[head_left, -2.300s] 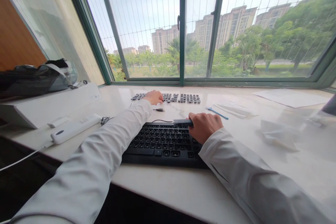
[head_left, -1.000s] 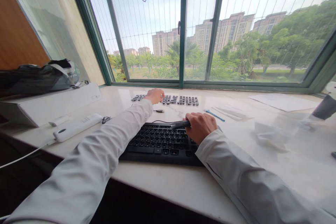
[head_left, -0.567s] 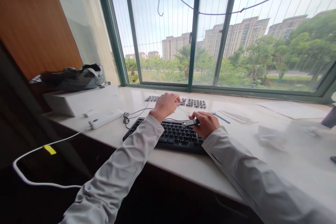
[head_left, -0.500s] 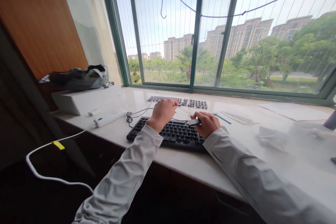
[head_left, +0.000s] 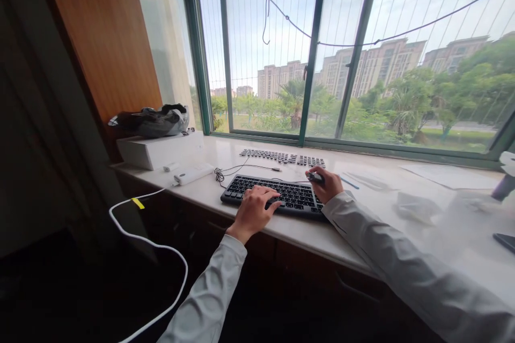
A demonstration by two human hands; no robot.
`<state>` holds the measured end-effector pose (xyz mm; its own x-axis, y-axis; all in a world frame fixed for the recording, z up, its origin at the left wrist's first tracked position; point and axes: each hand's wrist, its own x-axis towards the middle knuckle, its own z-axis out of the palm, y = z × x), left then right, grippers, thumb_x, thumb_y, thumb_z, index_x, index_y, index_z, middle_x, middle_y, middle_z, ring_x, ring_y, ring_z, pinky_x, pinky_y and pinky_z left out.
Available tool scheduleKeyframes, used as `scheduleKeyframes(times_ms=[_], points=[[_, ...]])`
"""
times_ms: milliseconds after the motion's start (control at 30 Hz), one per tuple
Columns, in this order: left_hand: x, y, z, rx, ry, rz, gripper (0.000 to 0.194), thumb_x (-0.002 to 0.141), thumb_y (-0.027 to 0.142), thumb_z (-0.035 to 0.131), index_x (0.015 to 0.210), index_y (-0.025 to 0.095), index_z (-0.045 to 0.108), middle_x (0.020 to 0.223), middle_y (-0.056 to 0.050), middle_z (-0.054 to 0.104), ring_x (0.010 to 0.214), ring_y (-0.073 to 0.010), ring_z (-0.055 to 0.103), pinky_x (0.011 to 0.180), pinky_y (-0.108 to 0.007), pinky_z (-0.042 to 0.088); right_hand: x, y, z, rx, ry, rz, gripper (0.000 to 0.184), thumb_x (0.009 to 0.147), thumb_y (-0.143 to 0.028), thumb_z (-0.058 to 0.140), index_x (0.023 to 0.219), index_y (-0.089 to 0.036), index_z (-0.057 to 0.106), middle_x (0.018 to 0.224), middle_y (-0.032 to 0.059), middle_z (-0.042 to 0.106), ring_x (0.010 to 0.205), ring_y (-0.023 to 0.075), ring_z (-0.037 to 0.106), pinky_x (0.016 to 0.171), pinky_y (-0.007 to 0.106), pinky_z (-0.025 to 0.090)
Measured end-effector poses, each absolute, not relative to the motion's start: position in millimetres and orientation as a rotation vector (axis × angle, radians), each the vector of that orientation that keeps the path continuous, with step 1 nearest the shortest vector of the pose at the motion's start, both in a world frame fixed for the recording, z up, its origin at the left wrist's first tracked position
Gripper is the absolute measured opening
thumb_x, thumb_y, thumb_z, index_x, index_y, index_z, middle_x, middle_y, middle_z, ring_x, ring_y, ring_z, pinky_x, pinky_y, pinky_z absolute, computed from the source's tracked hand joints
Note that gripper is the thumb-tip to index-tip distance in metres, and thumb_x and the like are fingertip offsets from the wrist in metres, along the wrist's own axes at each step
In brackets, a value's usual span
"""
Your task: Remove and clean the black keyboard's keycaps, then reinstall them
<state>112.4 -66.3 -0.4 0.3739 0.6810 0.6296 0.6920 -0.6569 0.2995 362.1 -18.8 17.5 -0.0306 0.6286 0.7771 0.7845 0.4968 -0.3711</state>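
A black keyboard (head_left: 296, 193) lies along the front of the white counter, most of its keycaps off. My left hand (head_left: 254, 210) rests over its front edge, fingers stretched and apart, with nothing visible in them. Above the keyboard's right end, my right hand (head_left: 330, 185) is closed around a small dark tool with a shiny end (head_left: 315, 177); its exact kind is unclear. Behind the keyboard, loose dark keycaps (head_left: 277, 157) are laid out in rows. My right hand and sleeve hide the keyboard's right end.
A thin black cable (head_left: 219, 174) is bunched left of the keyboard. Farther left are a white power strip (head_left: 195, 173) and a white box (head_left: 155, 151) with a dark bag (head_left: 155, 120) on top. Rightward lie a blue stick (head_left: 350, 181) and clear plastic bags (head_left: 416, 208). Windows stand behind.
My left hand has come back from near the keycap rows to the keyboard's front edge, its fingers spreading. My right hand keeps the tool and has turned it. The view has shifted left.
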Motion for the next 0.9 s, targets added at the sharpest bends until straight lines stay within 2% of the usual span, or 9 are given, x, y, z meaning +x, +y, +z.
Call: scheduleKeyframes(times_ms=[67, 167, 233, 300, 400, 600, 733, 900], points=[[112.2, -65.4, 0.7, -2.638, -1.312, -1.107, 0.027, 0.09, 0.04, 0.054, 0.109, 0.028, 0.068, 0.116, -0.002, 0.066, 0.11, -0.0202, 0.053, 0.098, -0.038, 0.036, 352.1, -23.2, 21.8, -1.105, -1.632, 0.027, 0.017, 0.077, -0.038, 0.063, 0.078, -0.021, 0.06, 0.057, -0.0024, 0.056, 0.051, 0.0122, 0.05, 0.053, 0.025, 0.036], [111.8, -63.0, 0.2, -2.682, -1.326, -1.06, 0.027, 0.09, 0.041, 0.053, 0.11, 0.031, 0.067, 0.118, 0.0, 0.065, 0.112, -0.0194, 0.052, 0.098, -0.038, 0.035, 328.0, -26.0, 29.9, -0.867, -1.418, 0.555, 0.032, 0.071, -0.05, 0.07, 0.08, -0.023, 0.054, 0.047, -0.0082, 0.041, 0.041, 0.0079, 0.036, 0.043, 0.022, 0.029], [111.3, -61.3, -0.9, -2.697, -1.329, -1.066, 0.024, 0.09, 0.042, 0.054, 0.106, 0.033, 0.068, 0.118, 0.003, 0.066, 0.111, -0.0189, 0.052, 0.097, -0.038, 0.035, 309.3, -24.9, 34.5, -0.707, -1.247, 0.874, 0.04, 0.066, -0.051, 0.075, 0.08, -0.024, 0.049, 0.042, -0.0122, 0.03, 0.036, 0.0058, 0.026, 0.037, 0.019, 0.022], [110.8, -59.7, -1.8, -2.705, -1.333, -1.084, 0.021, 0.089, 0.042, 0.055, 0.101, 0.034, 0.07, 0.115, 0.004, 0.066, 0.109, -0.0185, 0.052, 0.095, -0.037, 0.035, 292.7, -22.6, 36.5, -0.615, -1.11, 1.054, 0.044, 0.063, -0.05, 0.078, 0.079, -0.024, 0.046, 0.042, -0.0141, 0.024, 0.035, 0.0041, 0.019, 0.035, 0.017, 0.018], [110.2, -58.3, -2.6, -2.707, -1.343, -1.101, 0.019, 0.088, 0.042, 0.057, 0.099, 0.034, 0.07, 0.113, 0.005, 0.067, 0.106, -0.0184, 0.053, 0.094, -0.036, 0.036, 277.5, -19.7, 33.4, -0.563, -0.962, 1.179, 0.045, 0.06, -0.047, 0.081, 0.075, -0.023, 0.046, 0.043, -0.014, 0.022, 0.037, 0.0028, 0.017, 0.034, 0.015, 0.017], [110.6, -58.0, -3.6, -2.708, -1.342, -1.115, 0.019, 0.088, 0.043, 0.057, 0.099, 0.034, 0.07, 0.111, 0.005, 0.067, 0.105, -0.0185, 0.054, 0.091, -0.035, 0.037, 277.0, -22.4, 24.2, -0.523, -0.797, 1.402, 0.04, 0.068, -0.042, 0.076, 0.066, -0.02, 0.043, 0.046, -0.0103, 0.03, 0.041, 0.0044, 0.026, 0.036, 0.016, 0.028], [110.7, -57.8, -3.6, -2.702, -1.336, -1.117, 0.02, 0.087, 0.043, 0.057, 0.1, 0.034, 0.07, 0.11, 0.004, 0.068, 0.105, -0.0187, 0.054, 0.093, -0.034, 0.037, 276.4, -26.9, 23.3, -0.547, -0.779, 1.481, 0.046, 0.069, -0.038, 0.073, 0.057, -0.021, 0.033, 0.046, -0.0078, 0.033, 0.043, 0.006, 0.031, 0.04, 0.019, 0.034], [110.9, -57.7, -3.6, -2.695, -1.339, -1.121, 0.021, 0.087, 0.044, 0.057, 0.099, 0.033, 0.069, 0.11, 0.004, 0.068, 0.104, -0.0186, 0.055, 0.093, -0.035, 0.037, 270.0, -31.2, 23.9, -0.618, -0.756, 1.475, 0.042, 0.073, -0.035, 0.07, 0.056, -0.02, 0.034, 0.046, -0.0071, 0.034, 0.042, 0.0068, 0.029, 0.041, 0.02, 0.034]])
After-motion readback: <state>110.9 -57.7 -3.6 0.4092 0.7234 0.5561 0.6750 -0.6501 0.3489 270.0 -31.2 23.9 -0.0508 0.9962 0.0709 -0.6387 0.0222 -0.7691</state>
